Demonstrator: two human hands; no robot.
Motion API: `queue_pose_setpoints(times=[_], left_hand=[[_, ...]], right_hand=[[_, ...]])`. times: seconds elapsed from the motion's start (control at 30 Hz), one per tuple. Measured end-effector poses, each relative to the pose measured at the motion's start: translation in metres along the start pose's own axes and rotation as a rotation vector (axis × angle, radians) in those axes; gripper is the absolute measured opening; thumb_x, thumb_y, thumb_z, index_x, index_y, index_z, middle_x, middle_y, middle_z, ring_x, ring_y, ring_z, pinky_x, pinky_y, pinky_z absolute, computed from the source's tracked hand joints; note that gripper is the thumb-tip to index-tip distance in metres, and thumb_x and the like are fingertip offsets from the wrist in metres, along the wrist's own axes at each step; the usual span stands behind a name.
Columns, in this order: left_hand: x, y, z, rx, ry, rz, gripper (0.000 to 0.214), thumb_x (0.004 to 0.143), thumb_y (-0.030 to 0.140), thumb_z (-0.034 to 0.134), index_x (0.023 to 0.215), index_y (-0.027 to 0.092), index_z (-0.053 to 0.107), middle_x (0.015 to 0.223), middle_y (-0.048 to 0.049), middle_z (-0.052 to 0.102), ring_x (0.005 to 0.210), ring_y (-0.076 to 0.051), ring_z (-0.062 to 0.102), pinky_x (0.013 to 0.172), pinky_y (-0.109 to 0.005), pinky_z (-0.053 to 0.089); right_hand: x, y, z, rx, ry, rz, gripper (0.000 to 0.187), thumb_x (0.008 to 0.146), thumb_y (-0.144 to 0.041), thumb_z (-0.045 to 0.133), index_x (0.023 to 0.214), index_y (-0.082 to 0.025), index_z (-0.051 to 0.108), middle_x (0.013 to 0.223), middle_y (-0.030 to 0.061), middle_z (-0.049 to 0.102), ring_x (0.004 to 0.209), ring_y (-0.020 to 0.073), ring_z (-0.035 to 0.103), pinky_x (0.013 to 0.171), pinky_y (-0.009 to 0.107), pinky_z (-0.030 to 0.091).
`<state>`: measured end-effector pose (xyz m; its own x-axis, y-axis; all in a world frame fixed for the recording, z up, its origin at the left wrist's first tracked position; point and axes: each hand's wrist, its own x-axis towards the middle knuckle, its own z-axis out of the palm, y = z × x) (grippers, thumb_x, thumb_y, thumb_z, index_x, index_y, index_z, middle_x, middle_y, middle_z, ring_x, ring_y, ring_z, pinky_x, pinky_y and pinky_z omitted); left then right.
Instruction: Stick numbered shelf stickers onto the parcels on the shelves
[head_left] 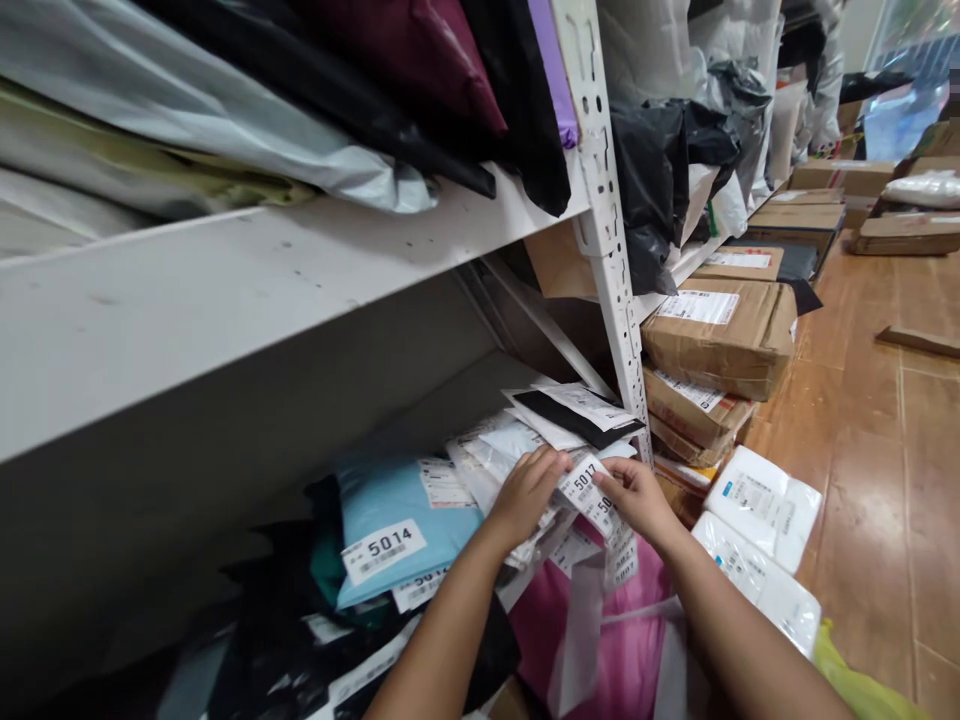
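Observation:
Low in the shelf bay, my right hand (637,495) pinches a strip of white number labels (589,495), the top one printed 5017. The strip's lower end hangs down, with more labels on it. My left hand (529,492) has its fingers curled at the strip's upper left edge, closed on it, above clear plastic-wrapped packages (480,455). Just behind the hands lie a black flat packet and white envelopes (577,412). To the left sits a light blue mailer bag (412,525) labelled 5014. A pink package (630,640) lies below the strip.
A white shelf board (262,280) with bagged parcels runs above the hands, ending at a perforated upright (611,250). Cardboard boxes (720,335) and white plastic-wrapped packs (765,510) stand on the wooden floor at right. Dark bags (262,620) fill the lower left.

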<state>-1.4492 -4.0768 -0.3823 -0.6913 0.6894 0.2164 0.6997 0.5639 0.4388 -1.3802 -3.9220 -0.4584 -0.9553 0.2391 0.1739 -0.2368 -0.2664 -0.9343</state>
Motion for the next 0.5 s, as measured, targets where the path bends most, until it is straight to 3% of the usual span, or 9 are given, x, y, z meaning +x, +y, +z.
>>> queue_pose_setpoints(times=[0.1, 0.2, 0.27, 0.4, 0.5], left_hand=[[0.002, -0.002, 0.002, 0.047, 0.008, -0.034, 0.02, 0.091, 0.039, 0.047, 0.085, 0.024, 0.058, 0.094, -0.0018, 0.064, 0.098, -0.023, 0.058, 0.092, -0.038, 0.047], [0.002, -0.004, 0.006, 0.104, 0.038, -0.028, 0.017, 0.09, 0.037, 0.048, 0.087, 0.023, 0.057, 0.094, -0.0029, 0.065, 0.099, -0.024, 0.059, 0.093, -0.039, 0.047], [0.003, -0.004, 0.009, 0.142, 0.063, -0.044, 0.016, 0.091, 0.037, 0.048, 0.088, 0.023, 0.056, 0.093, -0.0039, 0.065, 0.099, -0.025, 0.06, 0.091, -0.04, 0.048], [0.007, -0.001, 0.014, 0.249, 0.083, -0.085, 0.015, 0.092, 0.031, 0.046, 0.088, 0.021, 0.057, 0.093, -0.0067, 0.066, 0.098, -0.026, 0.062, 0.092, -0.04, 0.048], [0.009, 0.004, 0.016, 0.329, 0.084, -0.083, 0.016, 0.092, 0.027, 0.045, 0.086, 0.019, 0.058, 0.097, -0.0101, 0.065, 0.1, -0.027, 0.062, 0.095, -0.043, 0.047]], right_hand=[[0.007, 0.001, 0.004, -0.221, 0.095, -0.027, 0.035, 0.071, -0.05, 0.071, 0.058, -0.02, 0.063, 0.055, -0.0019, 0.056, 0.054, 0.0128, 0.044, 0.054, 0.026, 0.032], [0.012, 0.0, 0.007, -0.352, 0.222, -0.025, 0.04, 0.068, -0.048, 0.073, 0.048, -0.021, 0.051, 0.048, -0.0039, 0.048, 0.052, 0.0118, 0.039, 0.052, 0.025, 0.028], [0.012, 0.0, 0.008, -0.328, 0.243, 0.0, 0.043, 0.066, -0.05, 0.074, 0.046, -0.021, 0.049, 0.046, -0.0048, 0.044, 0.051, 0.011, 0.036, 0.05, 0.025, 0.026], [0.005, -0.001, 0.008, -0.155, 0.155, 0.12, 0.045, 0.057, -0.06, 0.076, 0.051, -0.021, 0.054, 0.045, -0.006, 0.043, 0.046, 0.0093, 0.032, 0.047, 0.025, 0.023], [-0.001, -0.002, 0.008, -0.103, 0.279, 0.115, 0.057, 0.05, -0.062, 0.08, 0.042, -0.023, 0.039, 0.041, -0.0082, 0.034, 0.044, 0.0072, 0.026, 0.047, 0.024, 0.02]])
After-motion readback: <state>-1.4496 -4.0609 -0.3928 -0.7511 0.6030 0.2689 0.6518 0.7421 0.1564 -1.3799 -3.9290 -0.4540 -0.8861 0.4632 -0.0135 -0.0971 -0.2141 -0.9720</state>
